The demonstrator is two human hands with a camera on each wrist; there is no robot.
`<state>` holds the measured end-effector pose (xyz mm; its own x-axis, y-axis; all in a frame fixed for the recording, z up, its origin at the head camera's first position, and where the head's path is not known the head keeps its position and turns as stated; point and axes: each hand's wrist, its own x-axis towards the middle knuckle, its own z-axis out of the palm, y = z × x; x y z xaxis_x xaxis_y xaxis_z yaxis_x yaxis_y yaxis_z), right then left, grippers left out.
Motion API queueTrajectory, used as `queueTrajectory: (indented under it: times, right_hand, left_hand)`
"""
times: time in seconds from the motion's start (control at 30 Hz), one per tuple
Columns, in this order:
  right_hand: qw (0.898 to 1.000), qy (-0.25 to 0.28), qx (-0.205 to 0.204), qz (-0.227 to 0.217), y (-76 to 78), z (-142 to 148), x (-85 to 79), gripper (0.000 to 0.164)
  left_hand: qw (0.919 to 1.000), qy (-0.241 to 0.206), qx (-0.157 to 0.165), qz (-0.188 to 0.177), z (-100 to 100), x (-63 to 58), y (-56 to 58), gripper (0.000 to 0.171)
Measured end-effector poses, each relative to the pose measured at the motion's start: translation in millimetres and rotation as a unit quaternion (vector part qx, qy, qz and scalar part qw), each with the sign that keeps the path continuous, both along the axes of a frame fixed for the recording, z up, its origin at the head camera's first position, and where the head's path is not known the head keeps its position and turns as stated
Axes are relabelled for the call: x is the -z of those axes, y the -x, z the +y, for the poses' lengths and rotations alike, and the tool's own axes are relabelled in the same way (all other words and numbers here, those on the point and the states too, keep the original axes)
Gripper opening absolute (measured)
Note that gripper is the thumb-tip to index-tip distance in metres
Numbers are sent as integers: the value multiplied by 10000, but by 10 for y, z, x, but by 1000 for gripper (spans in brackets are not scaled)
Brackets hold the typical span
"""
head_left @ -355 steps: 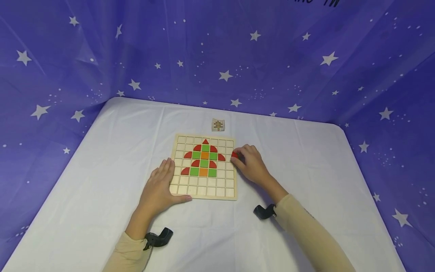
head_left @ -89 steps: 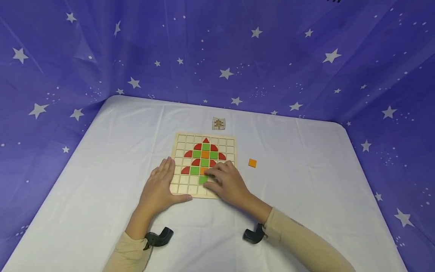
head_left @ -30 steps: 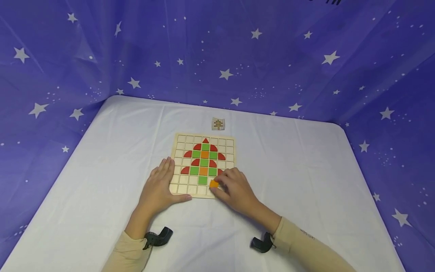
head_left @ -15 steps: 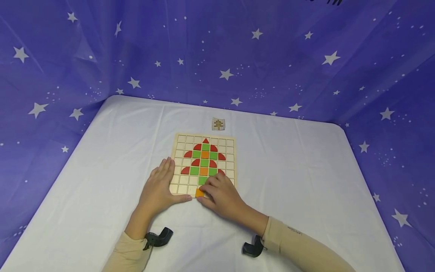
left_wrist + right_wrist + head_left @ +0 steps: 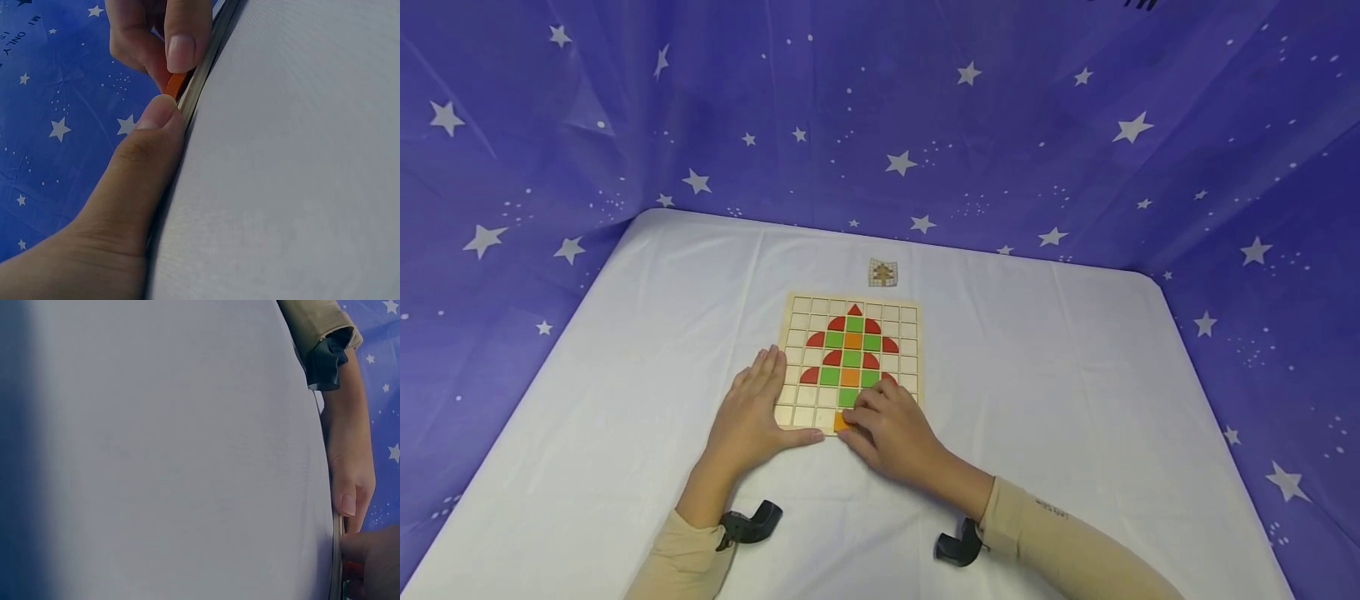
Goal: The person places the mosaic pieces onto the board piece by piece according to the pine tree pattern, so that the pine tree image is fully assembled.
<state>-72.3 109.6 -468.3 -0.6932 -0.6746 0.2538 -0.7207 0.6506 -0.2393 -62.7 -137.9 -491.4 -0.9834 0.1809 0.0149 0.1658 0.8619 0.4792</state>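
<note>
A wooden grid board (image 5: pixel 797 417) lies flat, bearing a tree pattern of green squares (image 5: pixel 852 358), red quarter-round tiles (image 5: pixel 817 340), orange squares and a red triangle (image 5: pixel 854 310) at the top. My right hand (image 5: pixel 895 433) pinches an orange square tile (image 5: pixel 841 422) at the near edge of the board, below the lowest green square. In the left wrist view that orange tile (image 5: pixel 175 84) stands tilted between finger and thumb. My left hand (image 5: pixel 748 421) rests along the board's left edge, fingers straight, thumb spread on the near edge. The right hand hides the board's near right corner.
A small picture card (image 5: pixel 883 273) showing a tree on a grid lies behind the board. White cloth (image 5: pixel 1037 375) covers the table. A purple star-printed curtain (image 5: pixel 820 100) surrounds its back and sides. Dark wrist mounts (image 5: pixel 752 523) stick out from both sleeves.
The orange tile, which lay right of the board, was picked up by the right hand and carried left to the near edge. A red tile was added at the lower right. My left hand stayed put.
</note>
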Motion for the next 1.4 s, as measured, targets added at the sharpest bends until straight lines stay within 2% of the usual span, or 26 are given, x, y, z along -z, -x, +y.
queueTrajectory:
  times: [0.47,0.73,1.07,1.4]
  right_hand:
    - [9997,19,1,-238,13,11,-18,22]
    - [9976,177,291,-599,2,-11,-19,20]
    - [9908,715,668,-934,4,-45,-3,14]
    - [9895,549,825,-1052,4,-43,-18,17]
  left_hand:
    - [10000,-24,-25,76,-2,-2,-15,137]
    - [10000,-50,-13,-5,-7,12,-6,138]
    - [10000,-49,-2,-9,-9,16,-9,139]
    - [10000,-27,12,-15,-6,2,-3,138]
